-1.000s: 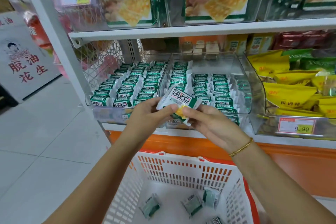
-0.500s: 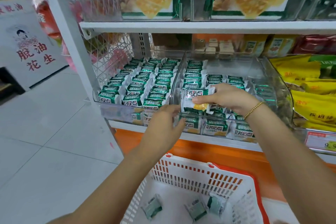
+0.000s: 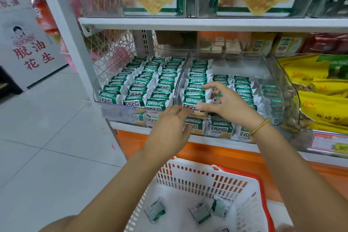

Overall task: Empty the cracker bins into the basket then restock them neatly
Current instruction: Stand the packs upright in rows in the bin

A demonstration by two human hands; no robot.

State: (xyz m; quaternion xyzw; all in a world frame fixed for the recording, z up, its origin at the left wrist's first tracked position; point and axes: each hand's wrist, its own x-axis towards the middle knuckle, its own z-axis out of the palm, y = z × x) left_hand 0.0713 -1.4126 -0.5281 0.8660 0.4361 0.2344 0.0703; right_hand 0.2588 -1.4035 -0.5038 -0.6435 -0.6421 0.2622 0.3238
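Two hands at the front of the cracker bins, basket below

A white shelf (image 3: 207,23) crosses the upper frame; at bottom centre stands a white basket (image 3: 197,179) with a red rim. In mid-frame the left bin (image 3: 116,113) is packed with rows of green-and-white cracker packets (image 3: 143,84), while the right bin (image 3: 276,88) is only partly filled, bare at its back right. The right hand (image 3: 226,105) hovers over the right bin's front rows, fingers spread wide, thumb beside the foremost packet, gripping nothing. The left hand (image 3: 169,130) sits at the bins' front lip, fingers loosely bent, nothing visible in it. Three loose packets (image 3: 155,210) lie in the basket
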